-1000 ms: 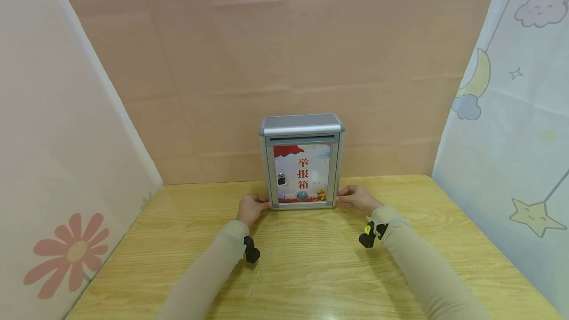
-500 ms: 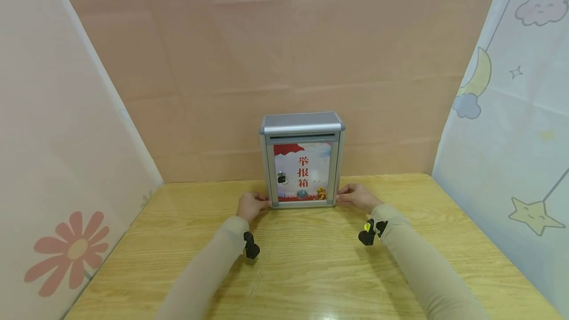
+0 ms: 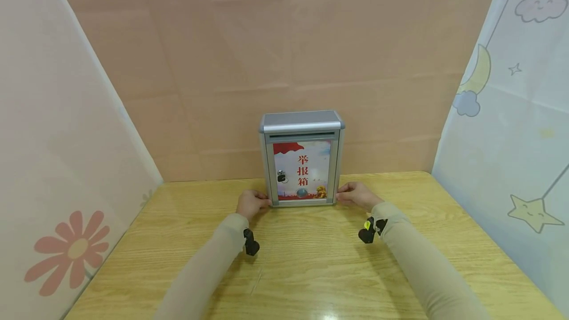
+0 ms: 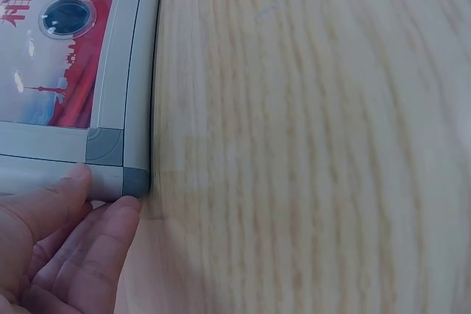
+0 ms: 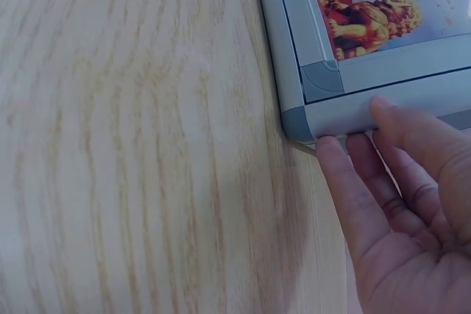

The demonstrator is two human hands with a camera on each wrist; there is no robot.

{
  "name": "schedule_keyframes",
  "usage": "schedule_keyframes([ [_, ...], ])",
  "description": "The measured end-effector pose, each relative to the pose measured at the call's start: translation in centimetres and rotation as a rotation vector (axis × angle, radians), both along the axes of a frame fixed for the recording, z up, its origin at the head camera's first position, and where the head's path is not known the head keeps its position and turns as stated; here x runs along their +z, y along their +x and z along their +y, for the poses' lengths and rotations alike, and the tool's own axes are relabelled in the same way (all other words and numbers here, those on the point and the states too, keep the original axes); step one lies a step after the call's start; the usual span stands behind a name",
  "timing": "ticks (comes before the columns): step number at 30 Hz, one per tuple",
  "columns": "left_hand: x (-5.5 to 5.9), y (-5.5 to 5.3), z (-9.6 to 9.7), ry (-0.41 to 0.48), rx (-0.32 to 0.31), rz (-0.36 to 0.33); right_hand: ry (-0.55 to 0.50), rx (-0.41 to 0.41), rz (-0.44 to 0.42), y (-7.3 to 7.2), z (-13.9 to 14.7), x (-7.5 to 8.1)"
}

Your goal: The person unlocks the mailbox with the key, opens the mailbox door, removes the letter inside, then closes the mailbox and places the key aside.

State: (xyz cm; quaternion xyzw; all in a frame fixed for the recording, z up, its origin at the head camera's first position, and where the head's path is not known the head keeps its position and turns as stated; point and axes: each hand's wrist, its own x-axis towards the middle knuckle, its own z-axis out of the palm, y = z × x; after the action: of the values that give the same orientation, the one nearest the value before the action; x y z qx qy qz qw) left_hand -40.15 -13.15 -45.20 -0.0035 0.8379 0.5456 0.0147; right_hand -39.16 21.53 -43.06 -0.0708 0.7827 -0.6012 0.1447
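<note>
A silver-grey metal report box [image 3: 303, 162] stands upright on the wooden table, near the back wall. It has a narrow slot [image 3: 302, 136] under its top and a printed front panel with red characters. A lock with a black-headed key [image 3: 281, 178] sits at the panel's left. My left hand [image 3: 251, 203] holds the lower left corner, its thumb [image 4: 77, 178] on the front edge and a fingertip at the side. At the lower right corner, my right hand [image 3: 358, 196] grips likewise, its thumb [image 5: 386, 112] along the edge and fingertips against the side. The box's back is hidden.
Light wooden table [image 3: 306, 270] spreads in front and to both sides of the box. A plain peach backdrop [image 3: 231, 73] rises behind. White side walls carry a red flower [image 3: 75, 250] and a yellow star [image 3: 533, 213]. Small black cameras hang at both wrists.
The head view has shifted very slightly, so things appear a few pixels higher. Both hands stay at the box's lower corners, and the box keeps its place.
</note>
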Motion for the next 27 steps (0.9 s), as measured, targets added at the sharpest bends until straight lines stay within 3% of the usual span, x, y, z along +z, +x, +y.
schedule_keyframes([
  [5, 0.1, 0.1, 0.0, 0.010, -0.002, -0.007, -0.051, 0.017, -0.001, 0.0, 0.4, -0.2],
  [6, 0.2, 0.1, 0.0, 0.012, -0.002, -0.009, -0.099, 0.052, 0.016, -0.6, 0.8, -0.9],
  [9, 0.2, 0.2, -0.1, 0.007, -0.005, -0.008, -0.083, 0.081, 0.038, -0.4, 0.9, -0.8],
  [11, 0.2, 0.2, -0.1, -0.001, -0.007, -0.005, 0.012, 0.060, 0.036, -0.1, 0.7, -0.5],
  [14, 0.2, 0.2, -0.2, -0.010, -0.011, 0.000, 0.269, 0.039, -0.004, 1.2, -0.3, 1.2],
  [16, 0.1, 0.2, -0.2, -0.014, -0.013, 0.003, 0.392, 0.100, -0.040, 1.7, -1.0, 2.2],
  [18, 0.1, 0.1, -0.2, -0.017, -0.011, -0.001, 0.446, 0.193, -0.047, 2.2, -2.0, 3.5],
  [22, 0.0, -0.1, -0.2, -0.035, -0.002, -0.006, 0.380, 0.295, 0.047, 2.6, -4.9, 5.9],
  [25, 0.0, -0.3, -0.2, -0.046, 0.001, -0.005, 0.289, 0.262, 0.158, 2.9, -7.5, 7.5],
  [27, 0.0, -0.3, -0.2, -0.043, -0.004, -0.007, 0.231, 0.216, 0.174, 2.9, -9.1, 8.2],
])
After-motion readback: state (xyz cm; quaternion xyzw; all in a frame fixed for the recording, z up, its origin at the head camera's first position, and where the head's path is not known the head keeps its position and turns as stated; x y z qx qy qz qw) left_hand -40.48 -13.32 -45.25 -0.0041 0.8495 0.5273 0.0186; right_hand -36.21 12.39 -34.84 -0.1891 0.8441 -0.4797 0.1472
